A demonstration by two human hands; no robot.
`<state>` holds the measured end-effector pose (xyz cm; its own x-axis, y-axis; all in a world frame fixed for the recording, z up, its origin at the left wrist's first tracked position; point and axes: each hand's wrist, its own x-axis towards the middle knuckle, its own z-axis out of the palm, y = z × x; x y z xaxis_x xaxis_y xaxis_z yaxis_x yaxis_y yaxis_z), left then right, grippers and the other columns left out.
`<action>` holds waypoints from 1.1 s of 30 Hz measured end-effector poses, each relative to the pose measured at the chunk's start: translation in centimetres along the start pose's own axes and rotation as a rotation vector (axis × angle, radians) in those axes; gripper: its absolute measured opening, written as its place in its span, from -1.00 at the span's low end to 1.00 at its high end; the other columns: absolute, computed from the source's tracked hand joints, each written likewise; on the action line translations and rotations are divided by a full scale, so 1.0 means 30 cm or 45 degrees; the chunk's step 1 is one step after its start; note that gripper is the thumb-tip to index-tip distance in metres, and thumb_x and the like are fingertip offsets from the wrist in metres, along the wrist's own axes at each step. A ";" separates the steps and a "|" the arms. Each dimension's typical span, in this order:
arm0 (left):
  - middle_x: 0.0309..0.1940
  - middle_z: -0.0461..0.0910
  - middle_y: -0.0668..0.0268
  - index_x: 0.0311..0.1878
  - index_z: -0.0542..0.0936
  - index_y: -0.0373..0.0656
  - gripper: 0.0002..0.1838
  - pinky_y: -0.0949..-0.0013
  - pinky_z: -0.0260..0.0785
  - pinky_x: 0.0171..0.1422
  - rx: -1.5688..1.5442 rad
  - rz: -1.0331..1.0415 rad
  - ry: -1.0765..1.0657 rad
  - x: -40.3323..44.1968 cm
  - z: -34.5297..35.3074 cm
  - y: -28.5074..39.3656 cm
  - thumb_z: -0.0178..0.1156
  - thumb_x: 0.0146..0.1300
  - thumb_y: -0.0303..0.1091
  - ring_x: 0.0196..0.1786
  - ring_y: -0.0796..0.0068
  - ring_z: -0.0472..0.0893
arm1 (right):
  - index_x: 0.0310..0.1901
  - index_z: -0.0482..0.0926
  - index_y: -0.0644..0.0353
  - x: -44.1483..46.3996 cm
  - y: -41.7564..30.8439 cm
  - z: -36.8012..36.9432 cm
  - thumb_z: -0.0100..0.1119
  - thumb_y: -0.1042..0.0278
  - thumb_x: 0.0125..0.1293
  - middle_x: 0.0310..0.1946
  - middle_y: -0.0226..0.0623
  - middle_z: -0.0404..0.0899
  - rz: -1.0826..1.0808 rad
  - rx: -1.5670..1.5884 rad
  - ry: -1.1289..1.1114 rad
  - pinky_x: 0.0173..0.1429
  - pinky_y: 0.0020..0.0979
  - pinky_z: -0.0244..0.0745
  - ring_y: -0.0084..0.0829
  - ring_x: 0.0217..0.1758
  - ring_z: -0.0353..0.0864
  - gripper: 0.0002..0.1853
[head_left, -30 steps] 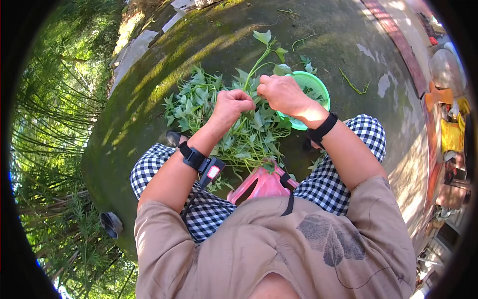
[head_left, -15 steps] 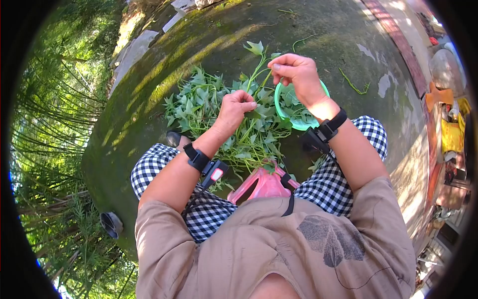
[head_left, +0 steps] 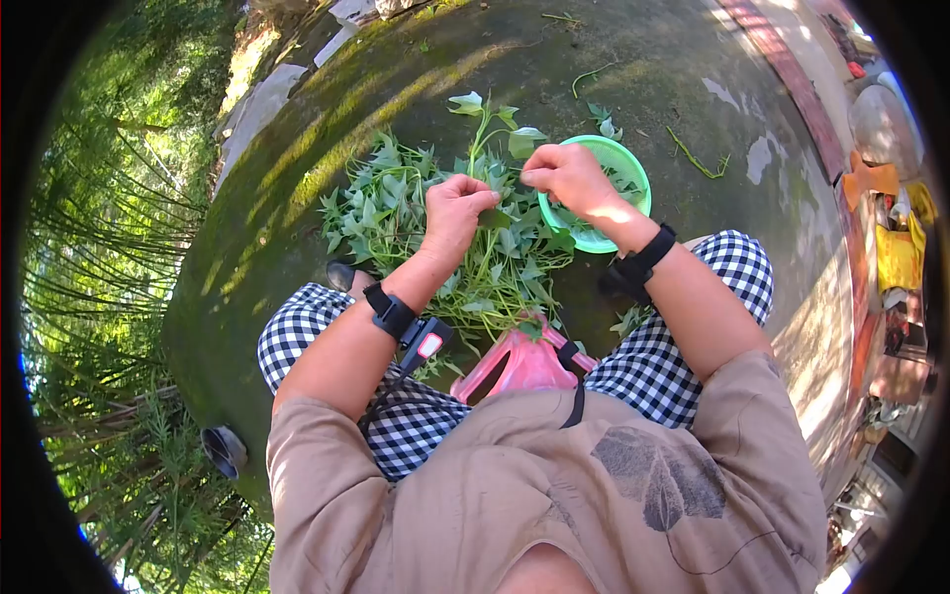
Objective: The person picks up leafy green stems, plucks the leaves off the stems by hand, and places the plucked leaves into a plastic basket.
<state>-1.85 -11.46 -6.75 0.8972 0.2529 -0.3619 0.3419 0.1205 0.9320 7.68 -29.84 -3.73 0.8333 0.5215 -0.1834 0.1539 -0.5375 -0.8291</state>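
My left hand is closed around a leafy green stem, which rises above the fingers with a few broad leaves at its tip. To its right, my right hand is pinched, fingertips close to one of those leaves; what sits between them is too small to make out. Beneath both hands spreads a large heap of leafy green vines. A light green plastic basket with leaves inside stands just behind my right hand, partly covered by it.
A pink plastic stool is between my knees. Loose sprigs and a longer stem lie on the mossy concrete ground. A dark pot-like object is at left by the bushes. Yellow bags and clutter line the right side.
My right hand has moved down and slightly left. My left hand has shifted slightly left, and the stem in it stands more upright. Sprigs behind the basket now show.
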 end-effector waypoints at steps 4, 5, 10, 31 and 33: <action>-0.46 0.61 0.41 -0.35 0.62 -0.25 -0.93 0.53 0.40 -0.32 0.014 0.083 -0.053 0.001 0.046 0.006 0.33 0.11 -0.52 -0.43 0.67 0.53 | -0.33 0.69 0.20 -0.001 -0.048 0.087 0.31 0.25 0.04 -0.42 -0.13 0.68 -0.042 -0.004 0.071 -0.18 -0.26 0.53 -0.19 -0.30 0.68 -0.79; -0.45 0.62 0.41 -0.35 0.63 -0.26 -0.94 0.53 0.42 -0.29 0.006 0.090 -0.067 -0.001 0.050 0.008 0.32 0.11 -0.53 -0.41 0.67 0.54 | -0.33 0.67 0.25 0.004 -0.048 0.084 0.30 0.30 0.06 -0.47 -0.20 0.64 -0.081 0.035 0.057 -0.24 -0.31 0.49 -0.31 -0.35 0.63 -0.80; -0.48 0.58 0.46 -0.33 0.64 -0.24 -0.90 0.53 0.37 -0.34 -0.002 0.103 -0.074 -0.009 0.029 0.018 0.35 0.07 -0.49 -0.43 0.70 0.49 | -0.36 0.60 0.33 0.023 -0.035 0.084 0.29 0.41 0.11 -0.58 -0.40 0.52 -0.191 0.152 0.026 -0.37 -0.45 0.38 -0.57 -0.49 0.45 -0.85; -0.51 0.53 0.46 -0.26 0.63 -0.25 -0.92 0.60 0.26 -0.48 0.037 0.132 -0.029 -0.018 0.012 0.019 0.23 0.23 -0.45 -0.54 0.73 0.43 | -0.37 0.58 0.31 0.014 -0.020 0.115 0.32 0.44 0.12 -0.58 -0.36 0.55 0.094 0.525 -0.280 -0.55 -0.47 0.37 -0.59 -0.63 0.48 -0.86; -0.52 0.54 0.43 -0.33 0.62 -0.27 -0.93 0.54 0.29 -0.47 0.087 0.157 -0.022 -0.017 0.016 0.015 0.23 0.20 -0.46 -0.54 0.70 0.43 | -0.37 0.57 0.31 0.002 -0.020 0.118 0.31 0.44 0.13 -0.57 -0.37 0.55 0.054 0.554 -0.200 -0.55 -0.48 0.37 -0.60 -0.63 0.48 -0.87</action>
<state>-2.04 -11.98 -6.13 0.9382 0.2451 -0.2445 0.2464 0.0234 0.9689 5.74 -27.14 -5.11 0.7383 0.6171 -0.2721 -0.1441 -0.2498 -0.9575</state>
